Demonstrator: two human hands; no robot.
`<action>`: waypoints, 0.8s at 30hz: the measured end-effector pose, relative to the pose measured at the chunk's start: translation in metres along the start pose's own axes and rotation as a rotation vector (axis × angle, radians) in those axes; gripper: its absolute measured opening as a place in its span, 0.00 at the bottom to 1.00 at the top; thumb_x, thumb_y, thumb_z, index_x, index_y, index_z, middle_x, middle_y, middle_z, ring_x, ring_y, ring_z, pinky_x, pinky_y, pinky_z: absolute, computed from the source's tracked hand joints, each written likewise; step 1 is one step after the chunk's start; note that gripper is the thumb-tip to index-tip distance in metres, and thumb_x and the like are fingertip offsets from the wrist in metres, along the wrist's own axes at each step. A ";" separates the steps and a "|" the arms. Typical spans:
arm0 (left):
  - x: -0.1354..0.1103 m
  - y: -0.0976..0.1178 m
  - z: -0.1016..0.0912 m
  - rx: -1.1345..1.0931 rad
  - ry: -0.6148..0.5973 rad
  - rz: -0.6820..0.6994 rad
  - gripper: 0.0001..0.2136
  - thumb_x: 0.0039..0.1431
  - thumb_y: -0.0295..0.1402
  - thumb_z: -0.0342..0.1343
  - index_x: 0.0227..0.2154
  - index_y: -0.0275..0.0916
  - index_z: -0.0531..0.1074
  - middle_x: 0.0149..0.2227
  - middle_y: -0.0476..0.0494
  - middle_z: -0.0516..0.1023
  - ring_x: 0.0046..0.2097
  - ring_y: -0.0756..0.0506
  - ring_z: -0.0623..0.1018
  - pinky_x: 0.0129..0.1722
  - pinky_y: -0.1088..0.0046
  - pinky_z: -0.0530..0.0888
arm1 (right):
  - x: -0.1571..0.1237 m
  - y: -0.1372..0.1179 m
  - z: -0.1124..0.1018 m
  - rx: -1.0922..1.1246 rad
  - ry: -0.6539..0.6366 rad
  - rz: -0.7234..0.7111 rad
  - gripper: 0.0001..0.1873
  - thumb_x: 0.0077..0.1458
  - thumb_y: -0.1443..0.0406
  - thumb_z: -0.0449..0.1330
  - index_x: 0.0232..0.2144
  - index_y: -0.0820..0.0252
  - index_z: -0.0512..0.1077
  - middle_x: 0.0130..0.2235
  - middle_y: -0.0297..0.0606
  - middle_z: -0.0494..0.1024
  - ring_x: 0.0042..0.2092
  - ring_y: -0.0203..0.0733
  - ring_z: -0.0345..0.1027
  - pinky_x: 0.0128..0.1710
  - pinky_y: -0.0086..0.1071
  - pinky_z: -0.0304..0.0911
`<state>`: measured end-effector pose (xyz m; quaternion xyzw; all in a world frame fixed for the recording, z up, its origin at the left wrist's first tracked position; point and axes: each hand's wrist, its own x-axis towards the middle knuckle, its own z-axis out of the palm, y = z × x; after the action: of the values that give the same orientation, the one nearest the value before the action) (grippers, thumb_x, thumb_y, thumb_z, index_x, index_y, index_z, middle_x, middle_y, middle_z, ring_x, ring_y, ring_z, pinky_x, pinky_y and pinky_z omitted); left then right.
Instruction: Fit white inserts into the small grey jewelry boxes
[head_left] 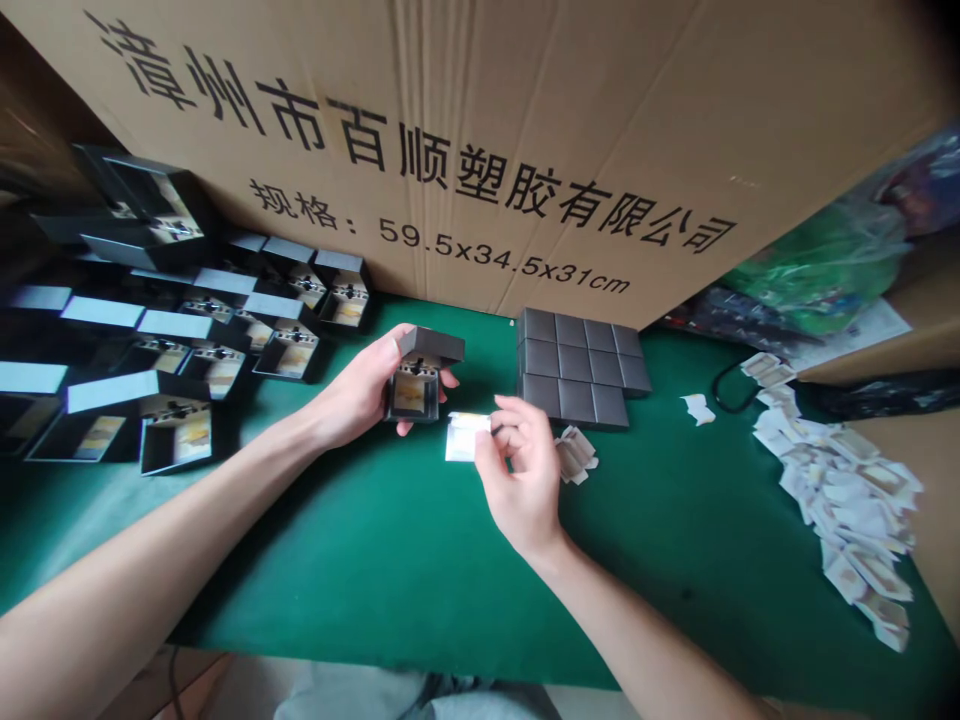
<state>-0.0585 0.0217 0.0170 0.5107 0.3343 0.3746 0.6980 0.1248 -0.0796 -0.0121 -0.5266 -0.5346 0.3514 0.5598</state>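
My left hand (358,395) is closed around a small open dark box (417,380), lid tipped up, with a pale insert showing inside. Just right of it, my right hand (521,475) pinches a small white packet (465,436) between thumb and fingers, close to the box's open front. Both hover above the green felt table (360,560). A few similar packets (576,455) lie on the felt by my right hand.
Several open dark boxes (180,345) crowd the left side. A block of closed grey boxes (579,368) sits behind my right hand. A heap of white packets (847,500) lies at right. A big printed cardboard carton (480,150) walls the back; a green plastic bag (825,260) is far right.
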 end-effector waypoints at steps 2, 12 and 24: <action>-0.001 -0.002 -0.001 0.001 -0.007 0.009 0.33 0.49 0.65 0.57 0.46 0.43 0.67 0.40 0.38 0.82 0.35 0.40 0.82 0.15 0.78 0.69 | 0.000 0.001 -0.001 0.031 -0.010 0.022 0.18 0.63 0.64 0.59 0.55 0.54 0.67 0.39 0.36 0.74 0.30 0.32 0.67 0.27 0.27 0.65; -0.002 0.000 0.012 -0.072 -0.034 -0.052 0.34 0.54 0.67 0.48 0.49 0.42 0.68 0.46 0.34 0.81 0.40 0.36 0.82 0.15 0.77 0.67 | 0.004 -0.003 -0.009 0.150 -0.037 0.082 0.22 0.61 0.62 0.59 0.57 0.57 0.69 0.39 0.34 0.72 0.29 0.30 0.65 0.26 0.25 0.63; -0.009 0.015 0.018 -0.294 -0.100 -0.144 0.25 0.60 0.51 0.43 0.49 0.39 0.70 0.48 0.34 0.81 0.47 0.29 0.81 0.32 0.62 0.76 | 0.007 0.002 -0.007 0.086 0.081 0.007 0.26 0.64 0.59 0.58 0.62 0.56 0.61 0.43 0.38 0.73 0.42 0.37 0.75 0.42 0.32 0.74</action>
<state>-0.0507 0.0089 0.0366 0.3959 0.2764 0.3424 0.8060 0.1328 -0.0742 -0.0119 -0.5179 -0.4940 0.3542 0.6018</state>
